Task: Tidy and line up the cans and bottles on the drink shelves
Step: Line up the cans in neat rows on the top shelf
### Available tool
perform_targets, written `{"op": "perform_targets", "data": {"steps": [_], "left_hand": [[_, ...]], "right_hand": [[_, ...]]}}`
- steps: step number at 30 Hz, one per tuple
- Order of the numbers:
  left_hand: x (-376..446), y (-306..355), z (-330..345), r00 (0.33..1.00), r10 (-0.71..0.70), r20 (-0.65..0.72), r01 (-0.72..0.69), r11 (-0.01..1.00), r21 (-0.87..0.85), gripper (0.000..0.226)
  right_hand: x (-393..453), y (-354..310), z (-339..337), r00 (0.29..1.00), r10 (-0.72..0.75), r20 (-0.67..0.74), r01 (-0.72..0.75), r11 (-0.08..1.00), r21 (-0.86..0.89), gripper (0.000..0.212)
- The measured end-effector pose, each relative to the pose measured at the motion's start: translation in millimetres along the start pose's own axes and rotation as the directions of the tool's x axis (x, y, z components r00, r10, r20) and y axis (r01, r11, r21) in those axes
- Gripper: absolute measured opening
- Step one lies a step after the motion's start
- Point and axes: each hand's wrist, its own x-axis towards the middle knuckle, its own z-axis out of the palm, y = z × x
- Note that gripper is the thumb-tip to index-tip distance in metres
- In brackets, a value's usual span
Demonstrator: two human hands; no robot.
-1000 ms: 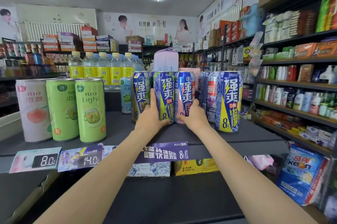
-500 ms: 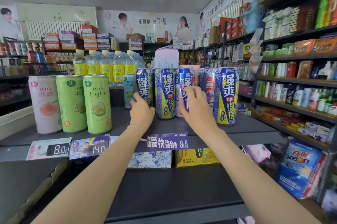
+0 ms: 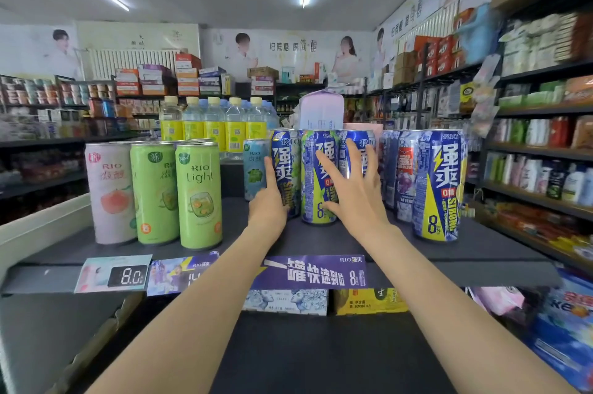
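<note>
Three blue cans [image 3: 317, 175] stand mid-frame on the shelf [image 3: 481, 249]. The left can is touched by the left hand [image 3: 268, 212], thumb up. The right hand [image 3: 356, 194] is spread wide, fingers apart, probably so the cans are nudged into line.

On the dark grey shelf [image 3: 321, 243]: one tall pink aluminium can [image 3: 110, 193], two tall green aluminium cans [image 3: 199, 194], one small pale-blue can [image 3: 255, 169], five yellow-labelled clear plastic bottles [image 3: 213, 129], at least five blue "8%" cans [image 3: 438, 185]. Two hands [image 3: 356, 198].
</note>
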Motion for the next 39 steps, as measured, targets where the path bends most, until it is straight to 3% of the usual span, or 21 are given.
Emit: {"op": "perform_targets", "data": {"steps": [9, 11, 14, 18, 20, 22, 24, 25, 28, 33, 39], "left_hand": [[-0.3, 1.7, -1.7, 0.999, 0.005, 0.035, -0.005, 1.0, 0.006, 0.094], [-1.3, 1.3, -4.0, 1.0, 0.004, 0.028, -0.003, 0.999, -0.032, 0.091], [-7.9, 6.4, -7.9, 0.996, 0.086, -0.039, -0.088, 0.995, -0.05, 0.078], [-14.5, 18.5, -8.0, 0.981, 0.182, -0.066, -0.185, 0.982, -0.043, 0.073], [-16.8, 21.5, -6.5, 0.978, 0.201, -0.058, -0.205, 0.975, -0.084, 0.072], [-20.1, 21.5, -5.3, 0.974, 0.221, -0.057, -0.226, 0.968, -0.109, 0.073], [-23.9, 19.0, -4.9, 0.972, 0.229, -0.046, -0.233, 0.965, -0.122, 0.074], [-25.4, 17.4, -5.5, 0.973, 0.225, -0.04, -0.229, 0.965, -0.127, 0.074], [-27.7, 10.3, -8.7, 0.977, 0.212, -0.03, -0.214, 0.969, -0.122, 0.072], [-26.4, -0.6, -14.6, 0.991, 0.131, -0.01, -0.131, 0.975, -0.179, 0.071], [-19.6, -21.3, -23.6, 0.998, 0.06, 0.003, -0.057, 0.972, -0.226, 0.071]], "right_hand": [[-12.9, 6.4, -13.4, 1.0, -0.002, 0.003, 0.002, 1.0, 0.025, 0.081], [-19.0, 12.0, -21.3, 0.988, -0.015, -0.151, 0.022, 0.999, 0.048, 0.075], [-31.8, 29.4, -33.6, 0.905, 0.022, -0.425, -0.014, 1.0, 0.022, 0.063], [-47.3, 58.4, -50.5, 0.816, 0.165, -0.554, -0.157, 0.986, 0.063, 0.066], [-50.7, 71.4, -53.8, 0.81, 0.341, -0.478, -0.305, 0.94, 0.153, 0.079], [-52.9, 81.2, -54.3, 0.802, 0.547, -0.239, -0.438, 0.812, 0.386, 0.093], [-55.9, 89.3, -48.4, 0.794, 0.606, 0.053, -0.543, 0.667, 0.51, 0.092], [-58.4, 91.6, -46.0, 0.79, 0.602, 0.116, -0.571, 0.653, 0.498, 0.087], [-64.0, 89.5, -47.8, 0.794, 0.595, 0.124, -0.566, 0.649, 0.509, 0.079], [-59.0, 40.8, -53.4, 0.896, 0.402, 0.189, -0.434, 0.7, 0.567, 0.079], [-32.7, -20.6, -27.2, 0.941, 0.26, 0.219, -0.339, 0.762, 0.552, 0.077]]}}
